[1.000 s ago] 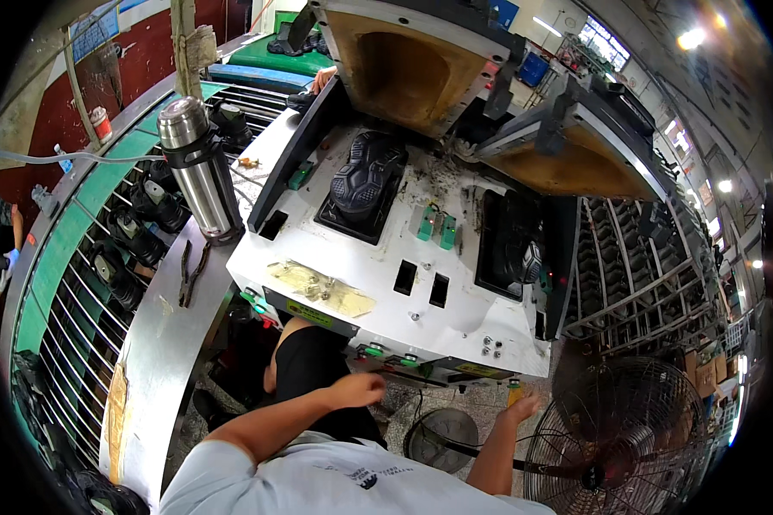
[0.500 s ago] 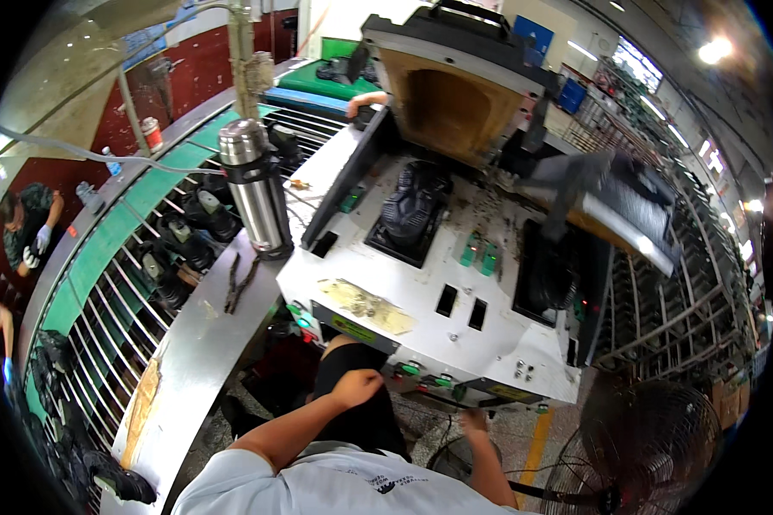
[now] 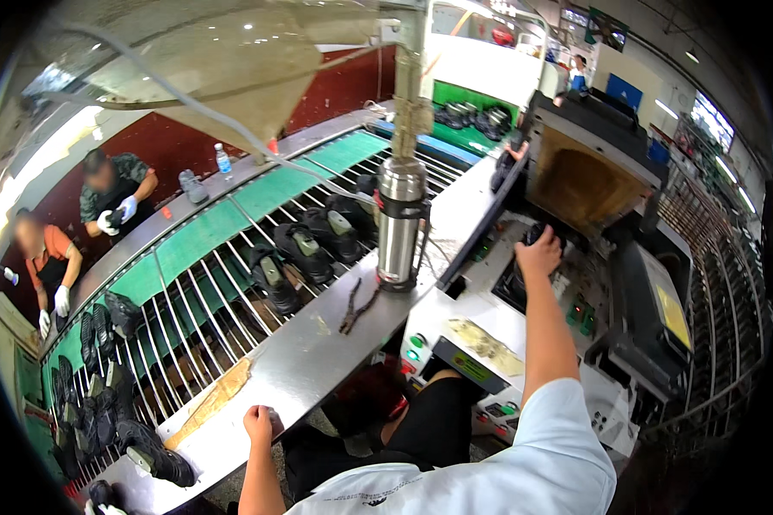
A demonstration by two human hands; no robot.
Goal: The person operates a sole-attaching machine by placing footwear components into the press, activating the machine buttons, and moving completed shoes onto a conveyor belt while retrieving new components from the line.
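Observation:
My right hand (image 3: 538, 253) reaches forward over the white press machine (image 3: 489, 343), its fingers curled onto a black shoe (image 3: 517, 283) lying in the machine's left station. The shoe is mostly hidden by my hand and arm. My left hand (image 3: 260, 423) rests as a closed fist on the near edge of the steel ledge (image 3: 301, 360), with nothing in it. The machine's brown upper mould (image 3: 580, 176) stands lifted behind the shoe.
A tall steel flask (image 3: 401, 219) and dark pliers (image 3: 358, 306) sit on the ledge. Behind it a rod conveyor (image 3: 206, 292) carries several black shoes (image 3: 305, 249). Two people in gloves (image 3: 112, 202) work across it. Green buttons (image 3: 581, 312) sit on the machine.
Both hands left the machine's front panel. The right hand went up to the black shoe; the left hand moved left onto the steel ledge. The view swung left.

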